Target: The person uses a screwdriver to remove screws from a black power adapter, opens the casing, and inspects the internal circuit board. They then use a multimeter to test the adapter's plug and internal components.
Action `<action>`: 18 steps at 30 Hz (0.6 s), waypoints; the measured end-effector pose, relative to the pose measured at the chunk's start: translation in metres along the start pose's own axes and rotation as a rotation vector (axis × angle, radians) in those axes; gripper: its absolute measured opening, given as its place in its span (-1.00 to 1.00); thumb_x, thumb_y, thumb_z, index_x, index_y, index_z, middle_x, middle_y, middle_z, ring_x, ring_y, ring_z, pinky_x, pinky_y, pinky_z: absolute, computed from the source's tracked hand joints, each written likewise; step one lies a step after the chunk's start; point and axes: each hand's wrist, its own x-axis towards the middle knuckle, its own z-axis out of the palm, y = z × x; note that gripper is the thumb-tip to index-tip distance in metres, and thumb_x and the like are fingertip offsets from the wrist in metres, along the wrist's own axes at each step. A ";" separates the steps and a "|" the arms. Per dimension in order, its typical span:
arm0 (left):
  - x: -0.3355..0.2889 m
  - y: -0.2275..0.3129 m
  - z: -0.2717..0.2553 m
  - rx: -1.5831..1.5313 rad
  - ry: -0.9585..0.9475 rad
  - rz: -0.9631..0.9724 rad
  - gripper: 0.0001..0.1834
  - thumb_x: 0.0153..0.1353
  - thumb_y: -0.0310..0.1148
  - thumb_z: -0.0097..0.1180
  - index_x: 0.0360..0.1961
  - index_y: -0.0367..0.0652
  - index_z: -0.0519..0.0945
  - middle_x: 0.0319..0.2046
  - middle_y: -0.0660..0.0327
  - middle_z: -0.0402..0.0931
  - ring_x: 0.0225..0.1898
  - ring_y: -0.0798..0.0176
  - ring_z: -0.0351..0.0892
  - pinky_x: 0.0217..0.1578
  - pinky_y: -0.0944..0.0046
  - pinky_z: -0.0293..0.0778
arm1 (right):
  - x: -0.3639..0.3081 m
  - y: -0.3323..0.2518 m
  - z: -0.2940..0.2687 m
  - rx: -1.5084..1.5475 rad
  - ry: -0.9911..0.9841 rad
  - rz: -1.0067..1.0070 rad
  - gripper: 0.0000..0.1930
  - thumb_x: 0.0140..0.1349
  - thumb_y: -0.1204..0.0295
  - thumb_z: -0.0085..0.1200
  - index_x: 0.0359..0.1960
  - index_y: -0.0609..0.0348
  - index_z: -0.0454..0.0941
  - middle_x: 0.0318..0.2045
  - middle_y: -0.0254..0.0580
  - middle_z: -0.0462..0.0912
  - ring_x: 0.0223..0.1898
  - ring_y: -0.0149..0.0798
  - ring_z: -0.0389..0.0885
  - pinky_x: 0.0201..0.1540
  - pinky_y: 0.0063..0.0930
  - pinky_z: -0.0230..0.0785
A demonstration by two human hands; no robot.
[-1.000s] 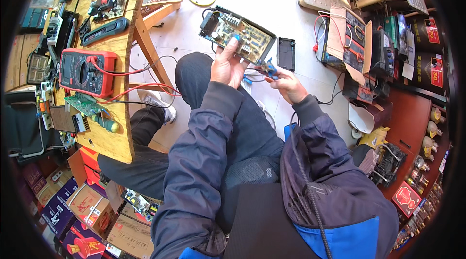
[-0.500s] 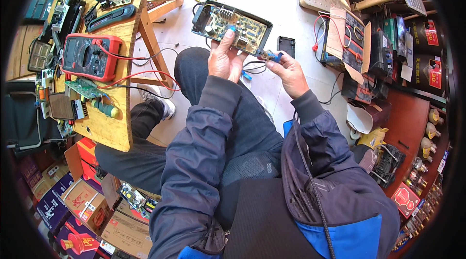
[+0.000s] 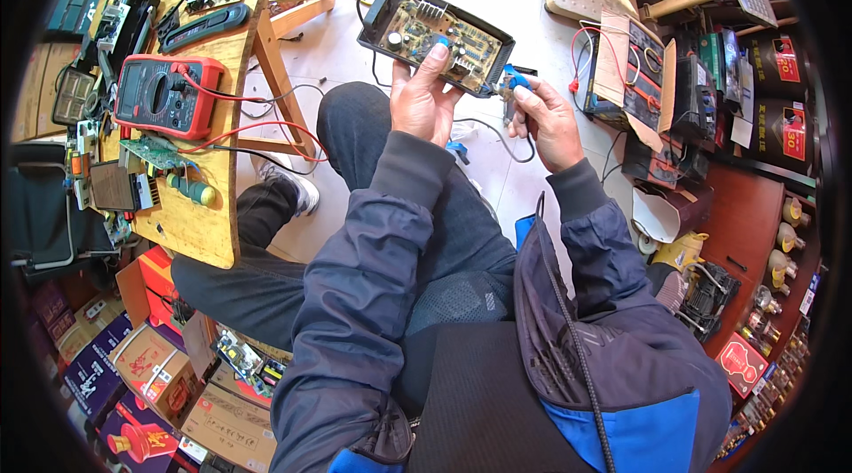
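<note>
My left hand [image 3: 426,105] holds an open black plastic case [image 3: 499,32] from below, its thumb reaching over the near edge. Inside lies a circuit board [image 3: 470,40] with capacitors, a finned heatsink and a blue part by my thumb tip. At the case's right end, my right hand [image 3: 552,125] pinches a small blue clip-like piece [image 3: 512,78]; its exact kind is partly hidden by the fingers. A dark cable [image 3: 522,159] loops below the case. Another blue piece [image 3: 458,152] hangs near my knee.
On the wooden bench [image 3: 213,224] at left stand a red multimeter [image 3: 169,96] with leads hanging over the edge, and loose circuit boards [image 3: 160,156]. Cardboard boxes [image 3: 235,420] sit lower left. A battery-like unit with wires [image 3: 635,74] stands at right, beside shelves.
Both hands have shifted slightly right, carrying the case along and tilting it a little more. My right hand has moved lower beside the case's end, still pinching the blue piece.
</note>
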 end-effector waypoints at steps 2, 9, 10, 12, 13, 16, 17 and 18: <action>-0.002 -0.002 0.003 0.011 0.011 0.027 -0.38 0.40 -0.45 0.28 0.41 0.02 0.32 0.20 0.14 0.48 0.26 0.05 0.50 0.23 -0.26 0.56 | -0.001 -0.003 -0.001 -0.055 0.028 -0.035 -0.75 0.51 0.33 0.16 0.00 0.29 0.62 -0.56 -0.42 0.53 -0.57 -0.51 0.51 -0.43 -0.59 0.44; -0.002 -0.003 0.009 0.092 -0.005 0.076 -0.30 0.40 -0.46 0.27 0.47 -0.03 0.21 0.20 0.12 0.49 0.22 0.09 0.54 0.18 -0.21 0.57 | -0.004 -0.005 0.003 0.101 0.079 0.060 -0.81 0.49 0.33 0.16 -0.17 0.23 0.57 -0.56 -0.34 0.51 -0.60 -0.48 0.44 -0.46 -0.53 0.38; -0.002 -0.003 0.009 0.098 -0.007 0.074 -0.30 0.40 -0.45 0.27 0.46 -0.04 0.21 0.19 0.12 0.50 0.22 0.09 0.55 0.18 -0.21 0.58 | -0.003 -0.005 0.002 0.124 0.067 0.090 -0.79 0.50 0.31 0.13 -0.20 0.22 0.56 -0.57 -0.33 0.50 -0.61 -0.45 0.43 -0.47 -0.50 0.37; -0.003 -0.004 0.008 0.080 0.028 0.061 -0.38 0.40 -0.43 0.27 0.41 -0.05 0.30 0.17 0.12 0.51 0.20 0.09 0.56 0.15 -0.19 0.63 | -0.002 -0.004 -0.001 0.201 0.029 0.145 -0.76 0.52 0.28 0.09 -0.24 0.20 0.53 -0.58 -0.29 0.48 -0.62 -0.41 0.39 -0.47 -0.43 0.36; -0.002 -0.003 0.006 0.063 0.037 0.046 -0.40 0.40 -0.42 0.28 0.40 -0.05 0.32 0.16 0.11 0.52 0.19 0.09 0.57 0.14 -0.18 0.64 | -0.002 -0.004 -0.003 0.203 0.005 0.186 -0.70 0.55 0.22 0.00 -0.21 0.23 0.54 -0.60 -0.24 0.48 -0.62 -0.35 0.39 -0.48 -0.38 0.34; -0.001 -0.002 0.000 0.026 0.064 0.006 -0.48 0.40 -0.37 0.29 0.32 -0.13 0.42 0.14 0.11 0.53 0.17 0.07 0.59 0.12 -0.20 0.67 | 0.001 -0.004 -0.007 0.210 -0.059 0.214 -0.66 0.57 0.19 -0.05 -0.16 0.26 0.55 -0.60 -0.22 0.48 -0.61 -0.33 0.40 -0.48 -0.35 0.34; -0.001 -0.002 -0.003 0.019 0.069 -0.010 -0.49 0.41 -0.36 0.30 0.31 -0.15 0.42 0.13 0.11 0.54 0.16 0.06 0.60 0.11 -0.21 0.68 | 0.002 -0.006 -0.008 0.210 -0.085 0.241 -0.65 0.58 0.19 -0.06 -0.14 0.29 0.56 -0.62 -0.21 0.48 -0.61 -0.33 0.42 -0.47 -0.38 0.37; -0.001 -0.003 -0.005 0.010 0.073 -0.022 -0.49 0.41 -0.34 0.30 0.30 -0.17 0.43 0.12 0.11 0.55 0.16 0.06 0.61 0.11 -0.22 0.68 | 0.003 -0.008 -0.007 0.196 -0.094 0.250 -0.64 0.58 0.18 -0.06 -0.09 0.29 0.56 -0.58 -0.20 0.51 -0.59 -0.33 0.45 -0.45 -0.39 0.41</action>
